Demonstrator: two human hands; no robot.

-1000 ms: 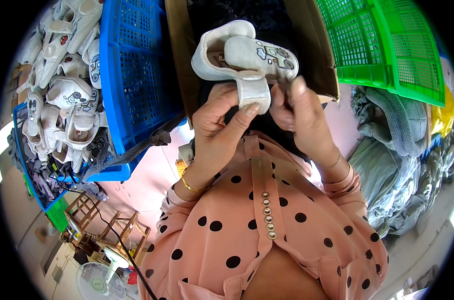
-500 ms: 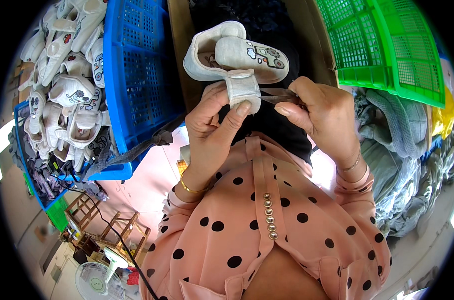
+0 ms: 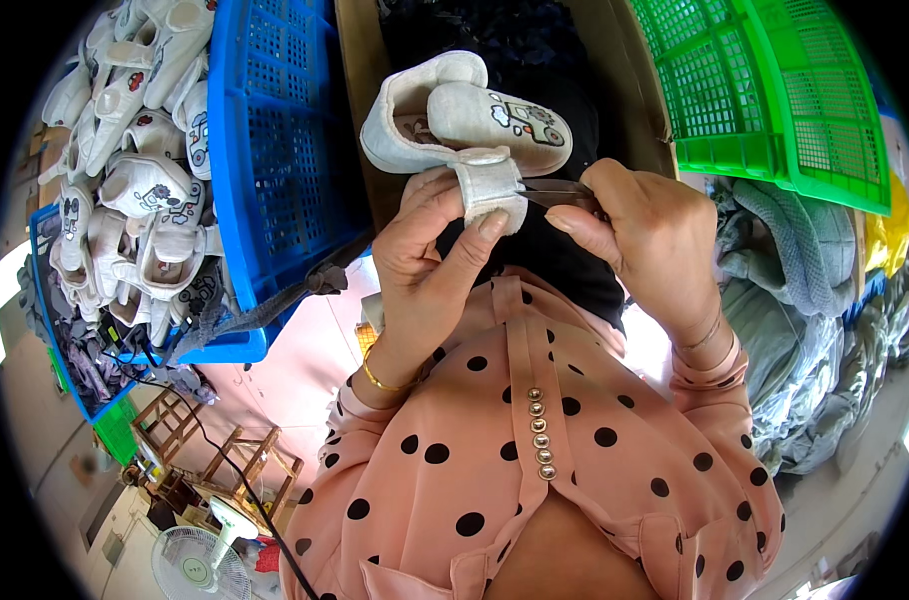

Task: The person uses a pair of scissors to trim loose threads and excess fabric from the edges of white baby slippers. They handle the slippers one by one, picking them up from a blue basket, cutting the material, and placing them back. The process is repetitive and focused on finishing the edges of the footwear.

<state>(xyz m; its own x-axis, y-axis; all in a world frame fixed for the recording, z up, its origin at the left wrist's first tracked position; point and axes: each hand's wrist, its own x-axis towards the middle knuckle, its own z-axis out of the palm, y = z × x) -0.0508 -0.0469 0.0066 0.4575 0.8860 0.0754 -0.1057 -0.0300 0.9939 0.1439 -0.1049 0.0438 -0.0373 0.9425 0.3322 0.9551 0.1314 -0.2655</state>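
While our left hand (image 3: 425,245) pinches the strap (image 3: 492,183) of the shoe (image 3: 500,120) above the cardboard box (image 3: 630,85) and our right hand (image 3: 660,235) grips scissors (image 3: 567,192), we'd best keep that strap taut and work the blade tips shallowly along its edge.

White fan (image 3: 197,568) at lower left, near wooden stools (image 3: 255,442); green mesh-sided crate (image 3: 780,115) at upper right; yellow bundle (image 3: 889,238) just below, beside grey textured fabric (image 3: 813,260); pale crumpled sheeting (image 3: 780,350) lower down
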